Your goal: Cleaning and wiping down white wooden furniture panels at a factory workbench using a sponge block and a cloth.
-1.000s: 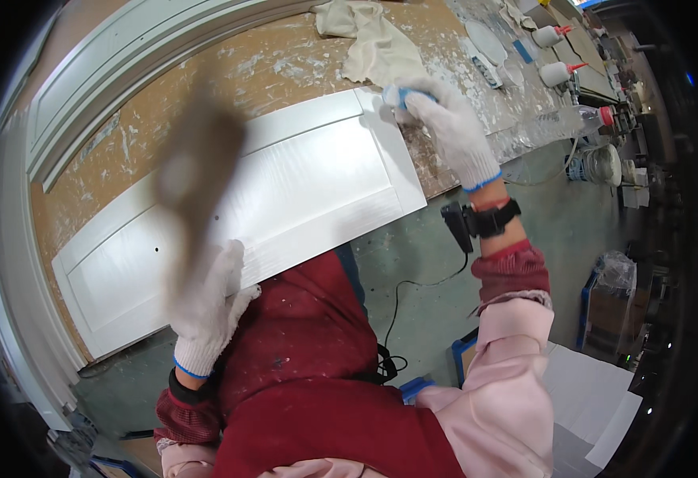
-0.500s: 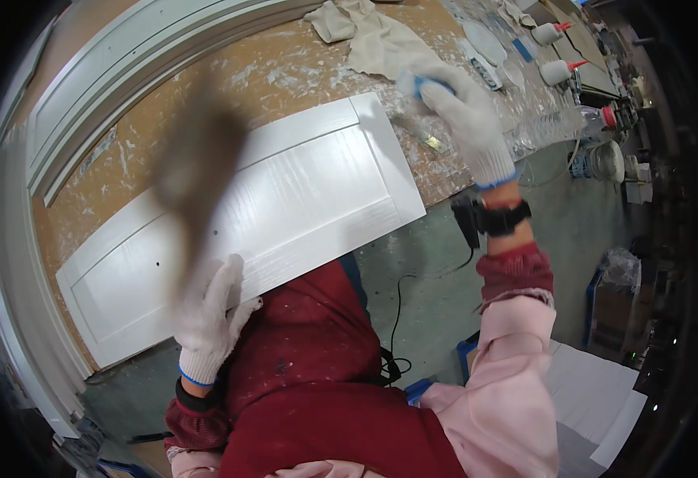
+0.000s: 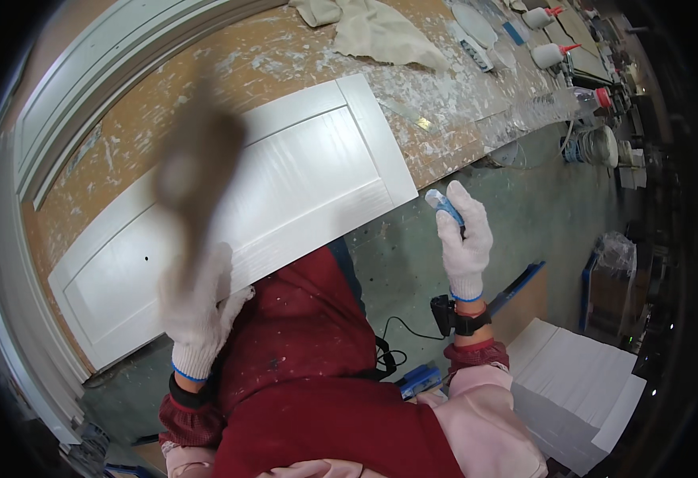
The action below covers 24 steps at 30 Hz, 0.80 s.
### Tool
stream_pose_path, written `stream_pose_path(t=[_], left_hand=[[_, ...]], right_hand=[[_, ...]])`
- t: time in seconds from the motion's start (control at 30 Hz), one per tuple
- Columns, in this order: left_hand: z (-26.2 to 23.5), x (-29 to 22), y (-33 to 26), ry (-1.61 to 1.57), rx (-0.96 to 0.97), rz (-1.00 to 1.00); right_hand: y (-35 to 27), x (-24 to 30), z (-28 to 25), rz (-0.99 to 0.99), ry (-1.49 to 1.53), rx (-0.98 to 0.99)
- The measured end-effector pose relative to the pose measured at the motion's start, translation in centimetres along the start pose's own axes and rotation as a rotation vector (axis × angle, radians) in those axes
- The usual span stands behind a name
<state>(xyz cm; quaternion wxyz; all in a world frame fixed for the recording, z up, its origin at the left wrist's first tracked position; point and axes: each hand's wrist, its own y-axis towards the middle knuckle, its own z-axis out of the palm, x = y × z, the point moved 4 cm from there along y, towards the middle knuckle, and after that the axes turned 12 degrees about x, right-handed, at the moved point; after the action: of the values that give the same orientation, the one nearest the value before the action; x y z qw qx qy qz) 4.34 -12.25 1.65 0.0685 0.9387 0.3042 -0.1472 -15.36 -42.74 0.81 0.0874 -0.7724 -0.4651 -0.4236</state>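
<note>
Left hand (image 3: 199, 307), in a white knit glove with a blue cuff, is raised over the near edge of the white door panel (image 3: 285, 183). Its fingers are closed around the handle of a brown tool (image 3: 194, 171). The tool is motion-blurred, so its kind cannot be told. It rises from the hand across the panel's middle and hides part of the panel face.

Right hand (image 3: 464, 243), gloved the same way, is off the worktop's (image 3: 166, 119) near edge, above the green floor (image 3: 524, 207). Fingers are clamped on a small blue-and-white object (image 3: 443, 203) that sticks out of the top of the fist. A black band (image 3: 460, 319) sits on that wrist.

The panel lies flat on the paint-spattered brown worktop, long axis running diagonally from lower left to upper right. A small dark hole (image 3: 147, 258) shows near its left end. It is not touched by either hand as far as visible.

Surroundings: a crumpled beige cloth (image 3: 381, 32) beyond the panel's far corner; white squeeze bottles with red caps (image 3: 548, 54) farther right; a long white moulded frame (image 3: 86, 95) along the worktop's far left. A stack of white sheets (image 3: 580, 390) stands on the floor at lower right. The person's red apron (image 3: 309, 382) fills the lower centre.
</note>
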Motion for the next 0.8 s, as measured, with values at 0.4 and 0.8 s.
stream_pose_path(t=[0.4, 0.8], left_hand=[[-0.2, -0.3, -0.1, -0.067, -0.003, 0.045], [-0.6, -0.1, 0.6, -0.167, 0.066, -0.035]], right_hand=[[-1.4, -0.8, 0.7, 0.032, -0.019, -0.087], [0.3, -1.2, 0.0, 0.088, -0.023, 0.028]])
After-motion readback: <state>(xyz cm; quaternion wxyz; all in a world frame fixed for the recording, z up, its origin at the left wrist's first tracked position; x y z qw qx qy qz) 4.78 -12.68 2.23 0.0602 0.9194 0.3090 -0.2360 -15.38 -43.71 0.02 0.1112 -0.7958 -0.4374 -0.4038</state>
